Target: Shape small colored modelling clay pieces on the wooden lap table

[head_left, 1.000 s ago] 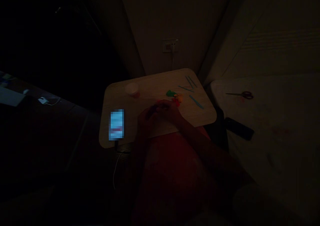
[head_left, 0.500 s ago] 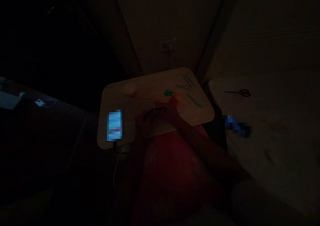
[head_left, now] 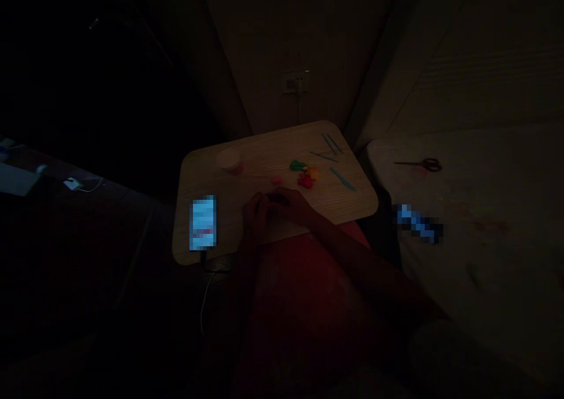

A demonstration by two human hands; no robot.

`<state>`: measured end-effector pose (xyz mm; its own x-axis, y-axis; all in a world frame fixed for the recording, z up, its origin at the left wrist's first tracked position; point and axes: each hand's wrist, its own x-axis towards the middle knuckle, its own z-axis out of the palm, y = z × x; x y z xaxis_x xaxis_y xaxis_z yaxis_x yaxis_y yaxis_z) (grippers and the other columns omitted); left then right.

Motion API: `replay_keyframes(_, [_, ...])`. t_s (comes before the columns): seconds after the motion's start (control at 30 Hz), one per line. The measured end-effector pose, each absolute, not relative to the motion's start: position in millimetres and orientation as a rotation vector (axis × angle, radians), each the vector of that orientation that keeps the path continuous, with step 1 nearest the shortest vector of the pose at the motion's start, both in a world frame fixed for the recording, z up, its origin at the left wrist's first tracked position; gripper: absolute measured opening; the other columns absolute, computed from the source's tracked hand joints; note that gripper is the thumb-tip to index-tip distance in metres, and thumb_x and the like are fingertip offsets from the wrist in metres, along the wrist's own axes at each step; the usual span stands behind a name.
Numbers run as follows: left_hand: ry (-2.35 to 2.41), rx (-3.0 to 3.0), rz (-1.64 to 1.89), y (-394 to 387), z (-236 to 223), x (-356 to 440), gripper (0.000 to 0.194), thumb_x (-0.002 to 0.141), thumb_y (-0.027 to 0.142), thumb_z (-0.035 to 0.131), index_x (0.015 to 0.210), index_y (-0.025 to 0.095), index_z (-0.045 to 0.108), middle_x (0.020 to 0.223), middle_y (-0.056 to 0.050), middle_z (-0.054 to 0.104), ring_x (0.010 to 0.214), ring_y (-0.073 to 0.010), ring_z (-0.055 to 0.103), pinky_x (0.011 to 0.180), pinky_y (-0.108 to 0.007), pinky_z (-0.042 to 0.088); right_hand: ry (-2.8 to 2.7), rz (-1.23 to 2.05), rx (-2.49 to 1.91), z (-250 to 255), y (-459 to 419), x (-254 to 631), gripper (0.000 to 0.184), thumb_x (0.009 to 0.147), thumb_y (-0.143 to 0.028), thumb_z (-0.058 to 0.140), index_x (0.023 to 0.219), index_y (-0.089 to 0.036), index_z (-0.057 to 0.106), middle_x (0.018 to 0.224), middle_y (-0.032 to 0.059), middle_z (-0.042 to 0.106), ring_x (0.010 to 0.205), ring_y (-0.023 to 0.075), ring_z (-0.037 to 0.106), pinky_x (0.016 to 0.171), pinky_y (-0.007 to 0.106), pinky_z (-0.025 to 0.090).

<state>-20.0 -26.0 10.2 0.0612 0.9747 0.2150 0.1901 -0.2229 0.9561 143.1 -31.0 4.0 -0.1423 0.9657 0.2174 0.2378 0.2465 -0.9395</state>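
Note:
In the dim light, my left hand and my right hand meet over the front of a small wooden table. Their fingers are curled together around something dark between them, too dim to make out. Just beyond the fingertips lies a small pink lump, apart from both hands. Past my right hand is a cluster of soft, clay-like lumps: a red one, an orange-yellow one and a green one.
Several thin teal tools lie at the table's right. A pale round tub stands at the back left, and a lit, blurred screen at the front left. Scissors rest on a pale surface to the right. A wall socket is behind.
My hands have drawn closer together, and my right hand has shifted slightly down, away from the red lump. The dark thing between them is now more hidden.

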Motion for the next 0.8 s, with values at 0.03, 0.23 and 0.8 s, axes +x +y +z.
replay_keyframes(0.03, [1.219, 1.53, 1.226, -26, 8, -20, 0.05, 0.089, 0.068, 0.064, 0.076, 0.02, 0.064, 0.074, -0.002, 0.063, 0.075, -0.0185, 0.059, 0.07, -0.029, 0.05, -1.609, 0.978, -1.154, 5, -32, 144, 0.036, 0.087, -0.052, 0.073, 0.091, -0.016, 0.07, 0.083, 0.0028, 0.068, 0.075, 0.0165, 0.059, 0.072, 0.029, 0.046])
replay_keyframes(0.23, [1.272, 1.423, 1.282, -22, -2, -23, 0.053, 0.085, 0.071, 0.067, 0.099, 0.02, 0.073, 0.106, -0.01, 0.074, 0.102, -0.0258, 0.068, 0.095, -0.039, 0.054, -1.634, 0.96, -1.126, 6, -30, 142, 0.035, 0.093, -0.052, 0.066, 0.094, -0.017, 0.066, 0.086, 0.003, 0.068, 0.077, 0.0165, 0.057, 0.072, 0.029, 0.044])
replay_keyframes(0.8, [1.148, 1.601, 1.181, -27, 16, -23, 0.039, 0.089, 0.056, 0.069, 0.074, 0.019, 0.07, 0.071, -0.002, 0.067, 0.068, -0.0171, 0.059, 0.064, -0.029, 0.048, -1.574, 1.037, -1.046, 2, -28, 147, 0.039, 0.092, -0.051, 0.063, 0.076, -0.016, 0.066, 0.072, 0.0014, 0.064, 0.071, 0.0153, 0.056, 0.068, 0.027, 0.042])
